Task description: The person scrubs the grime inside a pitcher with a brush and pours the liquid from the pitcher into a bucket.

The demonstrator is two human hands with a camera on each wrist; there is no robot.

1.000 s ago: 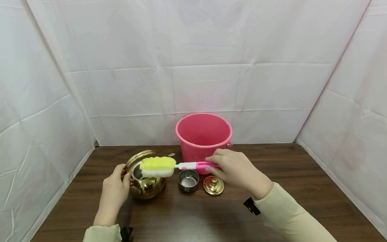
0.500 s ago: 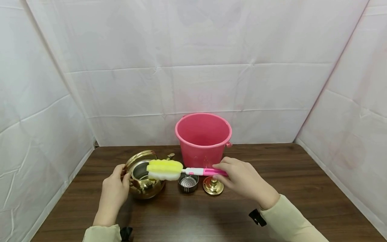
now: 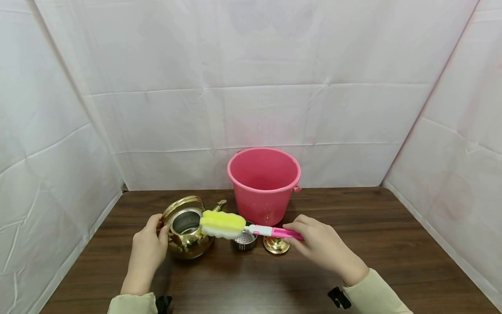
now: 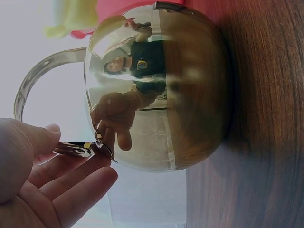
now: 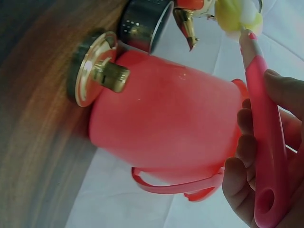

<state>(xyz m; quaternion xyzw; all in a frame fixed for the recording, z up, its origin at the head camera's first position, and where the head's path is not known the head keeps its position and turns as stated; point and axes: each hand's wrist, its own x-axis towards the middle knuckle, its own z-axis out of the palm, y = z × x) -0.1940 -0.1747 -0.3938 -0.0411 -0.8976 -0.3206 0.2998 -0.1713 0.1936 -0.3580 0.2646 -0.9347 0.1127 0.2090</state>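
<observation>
A shiny gold teapot [image 3: 190, 248] stands lidless at the left of the table, its metal-lined mouth showing. My left hand [image 3: 147, 248] holds the side of its arched handle [image 4: 45, 64], thumb and fingers around the metal. In my right hand [image 3: 323, 246] is a sponge bottle brush [image 3: 222, 224], gripped by its pink handle [image 5: 266, 114]. The brush's yellow and white head hangs in the air just right of the teapot's mouth. Below it, partly covered, sits a perforated metal tea strainer [image 3: 244, 243]. The gold lid [image 3: 276, 247] lies knob up, partly behind the brush handle.
A pink bucket [image 3: 260, 207] stands behind the strainer and lid, near the table's back edge. White sheets [image 3: 251, 113] hang behind and along both sides of the dark wooden table [image 3: 243, 288].
The right hand has carried the brush right and toward the person, from over the teapot's mouth to beside it. The left hand and teapot stay where they were.
</observation>
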